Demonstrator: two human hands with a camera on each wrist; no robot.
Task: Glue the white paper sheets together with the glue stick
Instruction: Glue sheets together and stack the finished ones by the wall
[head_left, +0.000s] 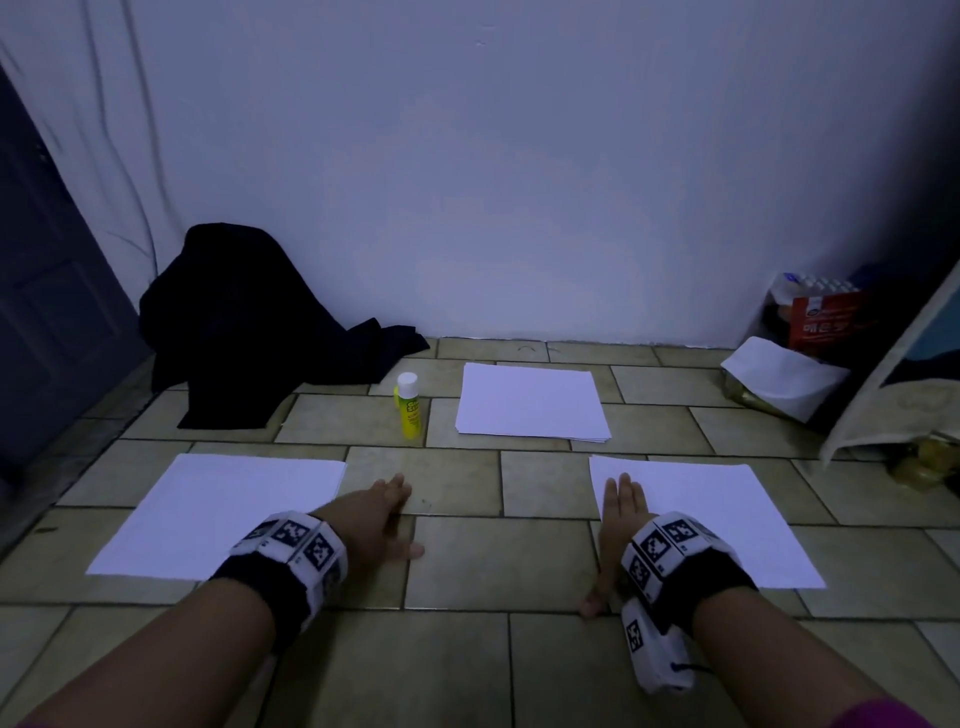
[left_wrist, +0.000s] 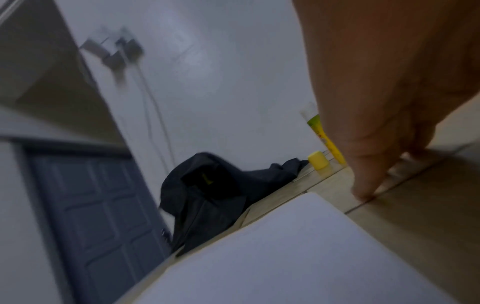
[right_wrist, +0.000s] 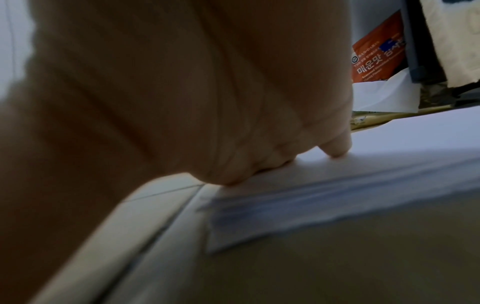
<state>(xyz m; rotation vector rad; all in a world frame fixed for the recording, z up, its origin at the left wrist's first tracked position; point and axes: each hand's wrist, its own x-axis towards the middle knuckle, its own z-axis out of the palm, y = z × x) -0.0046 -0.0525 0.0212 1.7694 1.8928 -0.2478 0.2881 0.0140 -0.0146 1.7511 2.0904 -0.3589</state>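
Observation:
Three lots of white paper lie on the tiled floor: a small stack (head_left: 532, 402) at the back centre, one sheet (head_left: 218, 512) on the left and one sheet (head_left: 701, 525) on the right. A yellow glue stick (head_left: 409, 405) with a white top stands left of the stack; the left wrist view shows the glue stick (left_wrist: 327, 142) with a loose yellow cap (left_wrist: 318, 160) beside it. My left hand (head_left: 402, 517) lies flat on bare tile just right of the left sheet (left_wrist: 285, 257). My right hand (head_left: 615, 535) lies flat with its fingers (right_wrist: 335, 152) on the right sheet's left edge (right_wrist: 389, 154).
A dark cloth heap (head_left: 249, 327) sits against the wall at the back left, beside a grey door (head_left: 52, 312). At the back right are a red packet (head_left: 826, 322), a white bag (head_left: 784, 382) and a leaning board (head_left: 909, 364). Bare tiles (head_left: 467, 561) separate the two near sheets.

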